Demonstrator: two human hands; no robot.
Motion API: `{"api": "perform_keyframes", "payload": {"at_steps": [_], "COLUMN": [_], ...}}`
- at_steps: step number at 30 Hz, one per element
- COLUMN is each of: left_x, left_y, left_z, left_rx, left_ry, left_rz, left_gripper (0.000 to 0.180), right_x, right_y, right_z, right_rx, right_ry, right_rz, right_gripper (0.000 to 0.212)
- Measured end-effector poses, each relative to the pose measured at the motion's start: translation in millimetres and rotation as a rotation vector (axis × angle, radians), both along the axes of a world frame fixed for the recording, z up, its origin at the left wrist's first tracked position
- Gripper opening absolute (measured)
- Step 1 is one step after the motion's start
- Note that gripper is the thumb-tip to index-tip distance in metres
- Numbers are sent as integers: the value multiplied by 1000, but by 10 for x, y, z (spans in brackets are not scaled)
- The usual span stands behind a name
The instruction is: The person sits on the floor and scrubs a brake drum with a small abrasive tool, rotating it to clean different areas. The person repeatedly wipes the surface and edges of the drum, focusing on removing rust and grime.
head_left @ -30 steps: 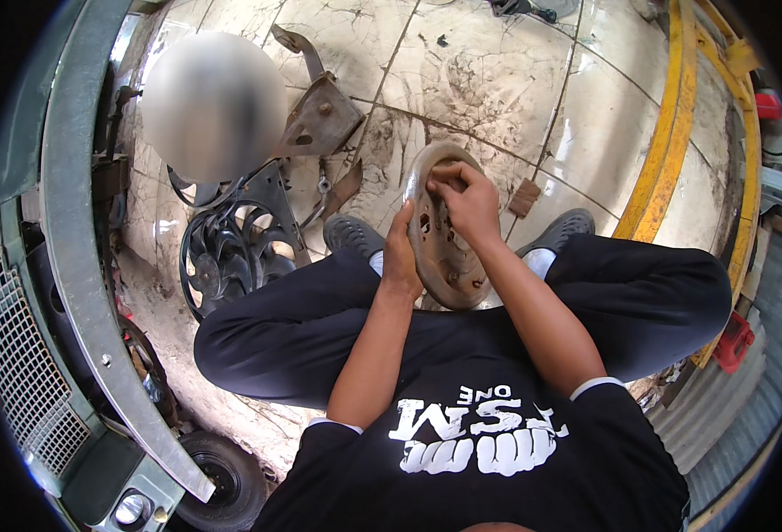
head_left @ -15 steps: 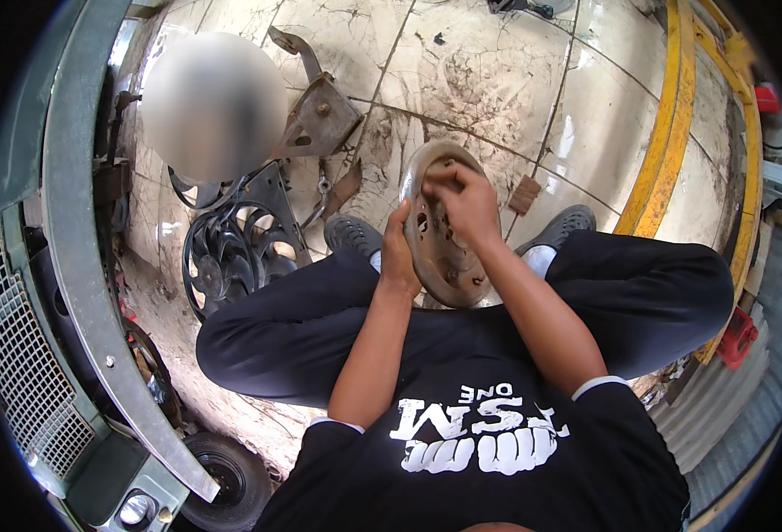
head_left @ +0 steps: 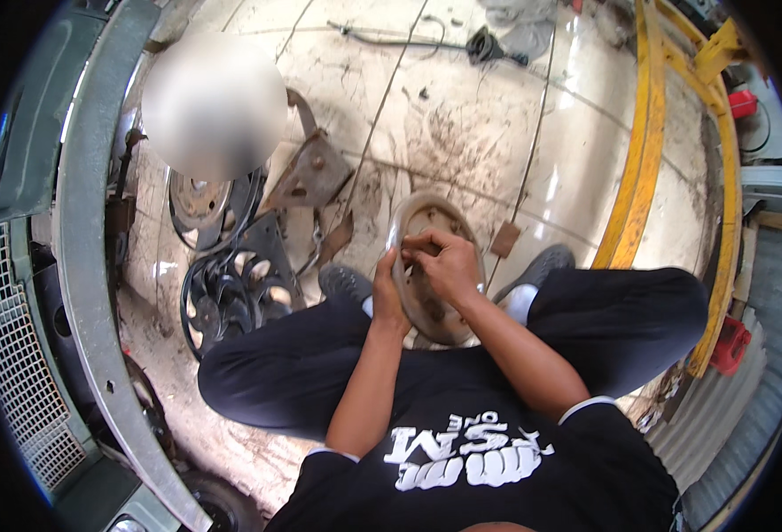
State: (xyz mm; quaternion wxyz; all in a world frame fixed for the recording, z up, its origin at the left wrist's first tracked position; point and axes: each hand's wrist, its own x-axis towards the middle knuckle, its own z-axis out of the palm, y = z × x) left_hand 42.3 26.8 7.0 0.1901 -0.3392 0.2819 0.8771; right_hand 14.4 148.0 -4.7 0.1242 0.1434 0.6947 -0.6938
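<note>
Between my knees stands a round, dished brown metal plate [head_left: 441, 326] with holes in its face. It looks like a brake backing plate, tilted up on edge. My left hand [head_left: 388, 295] is closed on its left rim, the thumb along the edge. My right hand [head_left: 444, 266] lies over the plate's face. Its fingers are bent and pinched together near the left side, close to my left thumb. Whatever those fingertips hold, if anything, is hidden.
On the floor to the left lie a rusty bracket [head_left: 311, 168], a black part with curved blades [head_left: 231, 297] and another round metal plate [head_left: 198, 202]. A small brown block [head_left: 504, 239] lies right of my plate. A yellow frame [head_left: 632, 195] stands right; a grey metal beam [head_left: 85, 239] curves along the left.
The view has shifted, bringing more of the far floor in. On the plate, my right fingers have moved from the upper part down and left, closer to my left thumb.
</note>
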Motion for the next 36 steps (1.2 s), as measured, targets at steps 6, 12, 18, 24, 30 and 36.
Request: {"api": "perform_keyframes", "payload": {"at_steps": [6,12,18,24,30,36], "left_x": [15,30,-89,-96,-143,-182], "left_y": [69,212,198,137,82,81], "left_z": [-28,113,222,160,116,53], "left_rx": [-66,-81,-64,-165,-145,-86], "left_ry": [6,41,50,68,48,61], "left_rz": [-39,-11,-53,-79,-94,-57], "left_gripper": [51,49,50,51,51,52], "right_x": [-53,-119,26,163,94,-17], "right_y": [86,161,225,253,278,427], "right_z": [33,148,-61,-134,5,26], "right_rx": [211,148,-12,-85,29,-87], "right_ry": [9,-152,74,118,76,52], "right_rz": [-40,-30,40,104,218,305], "right_gripper": [15,18,18,15,22,23]}}
